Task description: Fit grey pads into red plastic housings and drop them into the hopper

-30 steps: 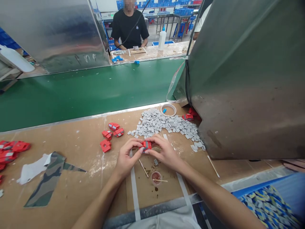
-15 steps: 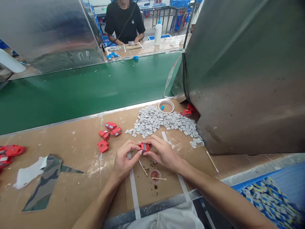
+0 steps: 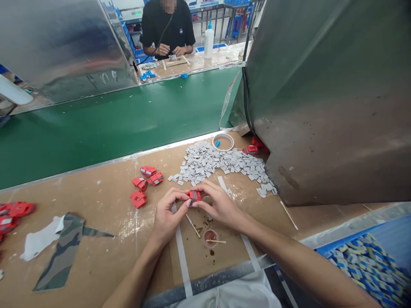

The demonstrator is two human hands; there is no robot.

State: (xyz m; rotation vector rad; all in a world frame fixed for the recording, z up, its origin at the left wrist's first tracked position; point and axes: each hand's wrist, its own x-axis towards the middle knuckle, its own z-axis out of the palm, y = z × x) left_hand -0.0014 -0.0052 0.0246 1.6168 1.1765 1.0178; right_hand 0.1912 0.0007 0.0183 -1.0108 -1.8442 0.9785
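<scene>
1. No brand, label or writing could be read on any part; only a small pale mark showed on the co-worker's black shirt [image 3: 167, 25], too small to make out.
2. The left hand [image 3: 168, 214] lay low over the brown worktop [image 3: 105, 252], forearm running in from the lower edge, fingers curled and pinching the left end of a small red part [image 3: 194, 196].
3. The right hand [image 3: 218, 204] met it from the other side, thumb and fingertips closed on the same red part, wrist resting near the worktop.
4. The red part sat between both hands, held just above the worktop, near the front edge of a heap of grey pieces [image 3: 221, 162].
5. Four loose red parts [image 3: 145, 182] lay to the left of the hands, apart from them.
6. A small glue cup [image 3: 210, 238] with a stick across it stood just in front of the right wrist, and another wooden stick [image 3: 193, 226] lay beside it.
7. A roll of tape [image 3: 223, 141] lay behind the grey heap, near the green conveyor belt [image 3: 112, 124].
</scene>
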